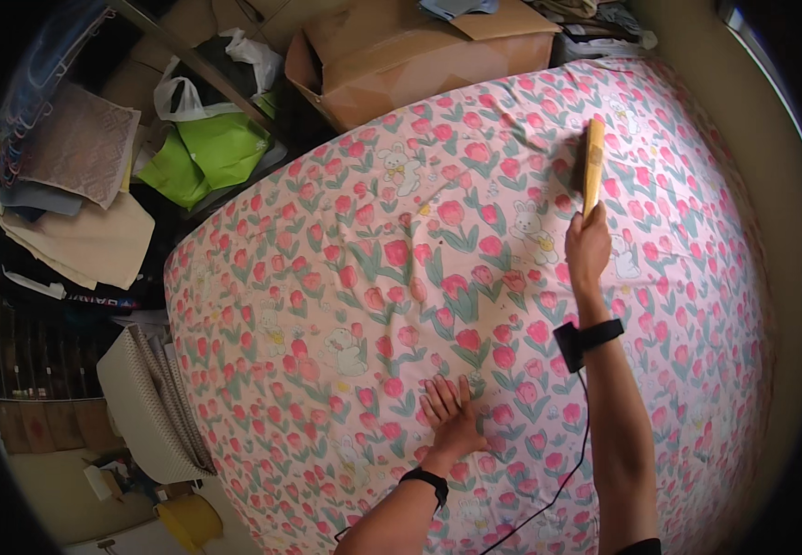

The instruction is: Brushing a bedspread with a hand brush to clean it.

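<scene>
A pink bed sheet (373, 298) printed with tulips and white rabbits covers a bed and shows several wrinkles. My right hand (588, 246) grips the handle of a wooden brush (593, 163) over the upper right part of the sheet; its dark bristle side faces left. My left hand (453, 420) rests palm down on the sheet near the lower middle, fingers spread, holding nothing. Both wrists wear black bands, and a black cable runs down from the device on the right one.
A large cardboard box (436, 62) stands against the bed's far side. To its left are a green bag (210, 156) and a white plastic bag (186, 97). Folded cloths (89, 232) and a folded grey mat (148, 409) lie along the left. A wall borders the right side.
</scene>
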Demonstrator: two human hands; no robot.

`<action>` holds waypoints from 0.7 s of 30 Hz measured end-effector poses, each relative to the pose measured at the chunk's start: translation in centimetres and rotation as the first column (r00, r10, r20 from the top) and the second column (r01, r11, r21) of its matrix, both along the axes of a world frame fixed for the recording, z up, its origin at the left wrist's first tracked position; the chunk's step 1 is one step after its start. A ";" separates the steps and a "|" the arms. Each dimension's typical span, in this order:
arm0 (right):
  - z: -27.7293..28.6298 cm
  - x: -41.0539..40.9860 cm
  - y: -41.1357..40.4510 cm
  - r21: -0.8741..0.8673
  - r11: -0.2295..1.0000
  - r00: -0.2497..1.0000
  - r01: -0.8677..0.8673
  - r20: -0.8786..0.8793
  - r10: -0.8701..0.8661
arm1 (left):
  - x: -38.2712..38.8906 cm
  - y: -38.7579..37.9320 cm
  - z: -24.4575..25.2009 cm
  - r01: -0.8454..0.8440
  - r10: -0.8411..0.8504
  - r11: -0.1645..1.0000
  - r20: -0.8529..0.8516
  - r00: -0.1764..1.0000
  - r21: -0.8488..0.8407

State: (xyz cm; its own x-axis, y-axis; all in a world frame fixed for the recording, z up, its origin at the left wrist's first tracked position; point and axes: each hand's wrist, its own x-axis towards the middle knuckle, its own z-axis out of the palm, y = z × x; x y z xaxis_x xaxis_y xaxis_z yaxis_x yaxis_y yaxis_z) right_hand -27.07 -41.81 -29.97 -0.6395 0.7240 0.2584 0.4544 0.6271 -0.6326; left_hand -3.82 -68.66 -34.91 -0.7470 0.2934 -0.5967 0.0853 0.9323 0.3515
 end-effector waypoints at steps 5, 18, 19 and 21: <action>-0.9 -5.4 -7.9 -0.019 0.949 0.948 -0.315 0.029 0.315 | 1.7 -1.0 -1.7 -0.026 0.034 0.997 -0.125 0.992 0.068; -7.4 -12.6 0.1 -0.016 0.953 0.951 -0.301 -0.083 0.299 | 1.3 1.2 -2.5 -0.024 0.068 0.986 -0.267 0.961 0.167; -6.7 -12.6 2.8 -0.043 0.964 0.957 -0.262 -0.143 0.253 | 1.5 0.4 -2.5 -0.042 0.086 0.986 -0.280 0.956 0.159; -5.2 -11.4 6.7 -0.168 0.983 0.997 -0.070 -0.037 0.064 | 1.5 -0.6 -2.3 -0.070 0.103 0.988 -0.244 0.964 0.140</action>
